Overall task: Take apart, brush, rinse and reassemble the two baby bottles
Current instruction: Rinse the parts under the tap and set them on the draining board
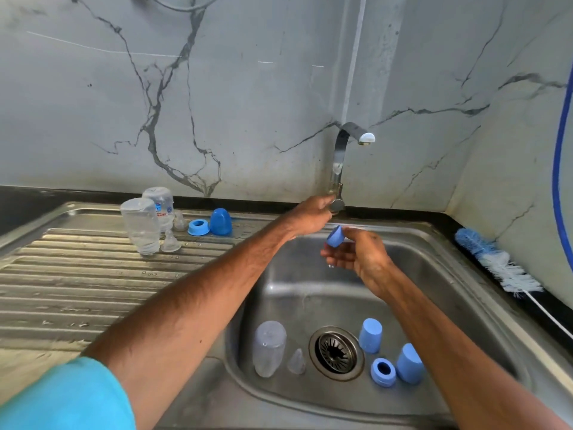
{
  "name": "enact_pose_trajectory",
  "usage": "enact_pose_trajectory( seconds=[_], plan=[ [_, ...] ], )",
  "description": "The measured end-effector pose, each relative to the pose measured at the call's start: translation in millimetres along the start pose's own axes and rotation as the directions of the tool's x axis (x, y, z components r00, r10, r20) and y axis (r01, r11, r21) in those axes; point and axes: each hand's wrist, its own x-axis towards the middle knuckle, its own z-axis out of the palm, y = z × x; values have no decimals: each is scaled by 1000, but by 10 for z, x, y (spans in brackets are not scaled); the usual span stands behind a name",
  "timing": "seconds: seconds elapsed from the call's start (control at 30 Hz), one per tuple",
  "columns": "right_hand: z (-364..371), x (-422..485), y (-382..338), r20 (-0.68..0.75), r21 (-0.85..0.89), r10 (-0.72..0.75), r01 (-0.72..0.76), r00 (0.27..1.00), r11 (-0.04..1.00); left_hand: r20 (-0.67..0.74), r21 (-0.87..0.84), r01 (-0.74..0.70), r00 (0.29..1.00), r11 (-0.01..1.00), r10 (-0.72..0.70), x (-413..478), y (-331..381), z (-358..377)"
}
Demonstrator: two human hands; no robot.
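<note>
My left hand [313,214] reaches across the sink and grips the tap handle [337,205] at the base of the steel tap [341,150]. My right hand [362,252] holds a small blue ring [334,236] over the basin. No water stream shows. Two clear bottles [142,226] [161,207] stand upside down on the drainboard with two clear teats [170,242] [179,220], a blue ring [198,227] and a blue cap [220,221]. In the basin lie a clear bottle [268,347], a teat [297,361], two blue caps [370,335] [410,364] and a blue ring [383,372].
The steel sink [279,274] has a drain strainer [335,352] at its bottom. A blue and white bottle brush [496,262] lies on the dark counter at the right. A blue hose [562,169] hangs down the right wall. The ribbed drainboard [77,290] spreads to the left.
</note>
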Motion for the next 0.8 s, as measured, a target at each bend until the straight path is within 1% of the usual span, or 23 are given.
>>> enact_pose_trajectory(
  seconds=[0.1, 0.13, 0.23, 0.33, 0.37, 0.4, 0.47, 0.53, 0.6, 0.67, 0.7, 0.8],
  plan=[
    [98, -117, 25, 114, -112, 33, -20, 993, 993, -153, 94, 14, 988, 995, 1, -340, -257, -90],
    [147, -153, 38, 127, -177, 35, -12, 991, 984, -199, 123, 13, 980, 992, 12, -473, -334, -138],
    [386, -222, 54, 122, -392, -24, 71, 992, 917, -326, 191, 10, 944, 982, 54, -906, -545, -379],
    [796, -262, 25, 247, -484, -79, 193, 966, 853, -485, 253, 22, 868, 967, 107, -1296, -717, -689],
    [952, -275, 25, 301, -524, -102, 254, 948, 813, -525, 262, 15, 841, 965, 129, -1390, -761, -779],
    [1113, -278, 38, 354, -572, -137, 330, 925, 751, -560, 267, 10, 816, 964, 147, -1462, -803, -858],
    [1456, -272, 91, 446, -679, -197, 473, 873, 561, -611, 270, 13, 775, 963, 161, -1562, -870, -989],
    [1756, -234, 180, 497, -750, -226, 546, 838, 373, -639, 233, 19, 757, 972, 138, -1598, -915, -1074],
    [1985, -172, 273, 511, -784, -245, 563, 824, 259, -645, 205, 34, 756, 978, 109, -1603, -947, -1099],
    [2139, -110, 337, 517, -797, -273, 573, 811, 193, -653, 207, 66, 752, 976, 88, -1599, -973, -1105],
    [2192, -88, 348, 518, -796, -290, 577, 805, 182, -662, 211, 77, 745, 975, 85, -1596, -988, -1110],
    [2290, -48, 376, 518, -783, -319, 591, 793, 197, -702, 214, 110, 709, 971, 74, -1605, -1021, -1144]
  ],
)
